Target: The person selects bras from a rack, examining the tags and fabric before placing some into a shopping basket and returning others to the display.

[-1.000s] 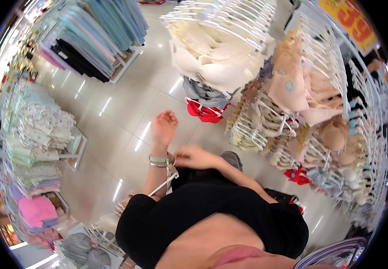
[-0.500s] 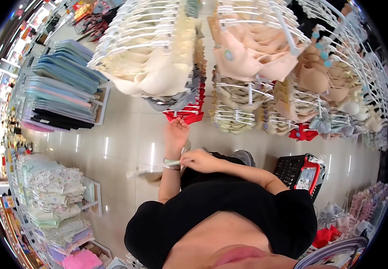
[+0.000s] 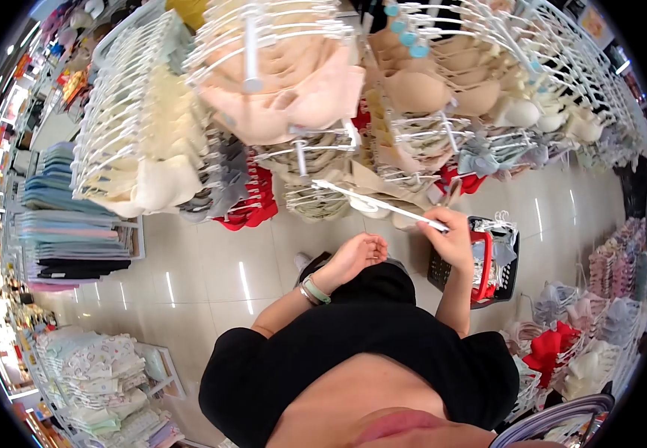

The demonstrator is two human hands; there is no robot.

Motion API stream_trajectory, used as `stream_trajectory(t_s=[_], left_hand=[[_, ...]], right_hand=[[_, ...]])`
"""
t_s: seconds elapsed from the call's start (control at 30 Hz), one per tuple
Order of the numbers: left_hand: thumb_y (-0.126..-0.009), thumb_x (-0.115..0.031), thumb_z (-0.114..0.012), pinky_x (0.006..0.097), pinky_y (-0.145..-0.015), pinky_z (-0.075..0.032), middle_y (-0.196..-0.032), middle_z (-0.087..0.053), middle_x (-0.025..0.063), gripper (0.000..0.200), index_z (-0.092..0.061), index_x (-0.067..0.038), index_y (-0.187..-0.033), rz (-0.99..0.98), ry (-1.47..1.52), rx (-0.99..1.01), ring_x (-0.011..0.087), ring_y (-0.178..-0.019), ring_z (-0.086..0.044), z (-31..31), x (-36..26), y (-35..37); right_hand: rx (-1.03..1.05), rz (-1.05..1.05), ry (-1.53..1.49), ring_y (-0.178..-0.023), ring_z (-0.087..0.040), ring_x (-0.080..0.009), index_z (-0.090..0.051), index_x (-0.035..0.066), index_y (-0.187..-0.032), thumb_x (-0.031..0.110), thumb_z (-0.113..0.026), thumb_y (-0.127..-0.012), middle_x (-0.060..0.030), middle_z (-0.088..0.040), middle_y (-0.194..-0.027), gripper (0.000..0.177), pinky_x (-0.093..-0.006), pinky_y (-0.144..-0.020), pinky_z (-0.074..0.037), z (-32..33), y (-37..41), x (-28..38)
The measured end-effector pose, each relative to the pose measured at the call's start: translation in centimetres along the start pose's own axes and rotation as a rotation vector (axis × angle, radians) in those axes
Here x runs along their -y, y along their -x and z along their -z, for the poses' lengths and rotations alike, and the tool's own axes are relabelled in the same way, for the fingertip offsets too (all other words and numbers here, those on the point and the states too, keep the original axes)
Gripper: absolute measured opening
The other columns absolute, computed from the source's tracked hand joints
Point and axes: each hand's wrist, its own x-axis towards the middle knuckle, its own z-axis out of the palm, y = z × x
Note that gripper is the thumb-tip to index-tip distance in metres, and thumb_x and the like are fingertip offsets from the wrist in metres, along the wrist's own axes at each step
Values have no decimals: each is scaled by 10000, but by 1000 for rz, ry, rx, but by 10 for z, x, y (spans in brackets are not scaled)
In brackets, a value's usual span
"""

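My right hand (image 3: 450,237) is closed around one end of a slim white hanger (image 3: 379,200), which slants up to the left. A beige bra (image 3: 391,196) overlaps the hanger in this view, just below the racks. Over my lap, my left hand (image 3: 362,255) is raised with loosely curled fingers and nothing in it. A pale green band (image 3: 316,290) and a bracelet circle that wrist. Beyond the hands hang pale pink bras (image 3: 293,104) and, to their left, cream bras (image 3: 161,183) on white hangers.
A black basket with a red handle (image 3: 482,272) stands on the floor by my right forearm. Tan bras (image 3: 420,89) hang at the back right. Folded clothes (image 3: 66,224) fill a left shelf, with patterned garments (image 3: 96,366) nearer. Red garments (image 3: 551,351) hang at the lower right.
The view has shifted right along the racks. My right hand has left my left wrist and now grips the hanger farther right. My left hand has come down and in toward my lap.
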Motion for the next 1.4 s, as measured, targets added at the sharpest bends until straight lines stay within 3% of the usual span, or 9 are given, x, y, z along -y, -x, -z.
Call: stream_trajectory(t_s=[0.2, 0.3, 0.37, 0.53, 0.73, 0.8, 0.83, 0.97, 1.4], left_hand=[[-860, -280, -390, 359, -828, -427, -1015, -546, 138, 359, -488, 8, -1050, -110, 113, -260, 228, -931, -535, 37, 32, -42], [-865, -350, -405, 439, -980, -327, -1217, -434, 194, 506, -369, 9, -1219, -246, 278, -36, 295, -1120, -437, 46, 41, -58], [-870, -400, -375, 441, -995, -302, -1315, -334, 186, 566, -289, -42, -1300, -342, -104, -257, 303, -1196, -360, 42, 42, -69], [-862, -449, -366, 450, -1002, -287, -1336, -312, 161, 607, -260, -65, -1320, -294, -24, 83, 299, -1210, -342, -43, 34, -91], [-853, -499, -357, 458, -1008, -272, -1356, -290, 136, 649, -231, -89, -1340, -138, 69, 346, 295, -1224, -325, -141, 57, -128], [-842, -540, -324, 480, -1008, -259, -1368, -269, 133, 675, -211, -113, -1352, -59, 409, 592, 312, -1234, -305, -151, 68, -137], [-842, -556, -290, 497, -1006, -252, -1375, -254, 131, 680, -212, -112, -1350, -18, 331, 391, 328, -1234, -298, -161, 71, -136], [-840, -561, -285, 493, -1007, -252, -1374, -256, 126, 678, -214, -118, -1349, -87, 342, 298, 327, -1235, -296, -161, 78, -132], [-832, -508, -224, 475, -1009, -231, -1348, -318, 84, 621, -307, -123, -1312, -909, 516, -254, 295, -1236, -296, -50, 112, -59]], right_hand=[[-38, 248, -262, -502, -473, -162, -569, -45, -676, 50, -627, -661, -88, -526, -572, 112, -272, -484, -348, 104, 27, -21], [-191, 352, -786, -488, -436, -152, -540, -45, -657, 112, -619, -707, -88, -511, -546, 182, -279, -476, -311, 126, 38, -51], [-199, 306, -969, -447, -368, -87, -509, -13, -710, 166, -575, -785, -12, -439, -508, 204, -253, -462, -288, 143, 42, -69], [-292, -4, -1288, -463, -303, -55, -490, -2, -771, 141, -436, -882, 31, -362, -519, 189, -218, -496, -273, 169, 40, -111], [-458, -247, -1251, -492, -339, -70, -526, -16, -819, 130, -450, -873, 22, -382, -541, 173, -235, -528, -296, 195, 72, -163], [-499, -271, -1281, -500, -340, -72, -523, -16, -826, 127, -445, -875, 22, -377, -546, 170, -235, -533, -297, 204, 84, -171], [-505, -266, -1311, -505, -339, -73, -521, -17, -829, 126, -443, -875, 20, -371, -546, 169, -235, -537, -297, 209, 90, -175], [-489, -299, -1292, -514, -336, -77, -513, -22, -828, 123, -447, -870, 11, -370, -549, 165, -233, -542, -297, 215, 97, -183], [158, -430, -659, -472, -362, -36, -619, 11, -781, 156, -577, -803, 44, -436, -519, 153, -193, -456, -248, 87, 11, -181]])
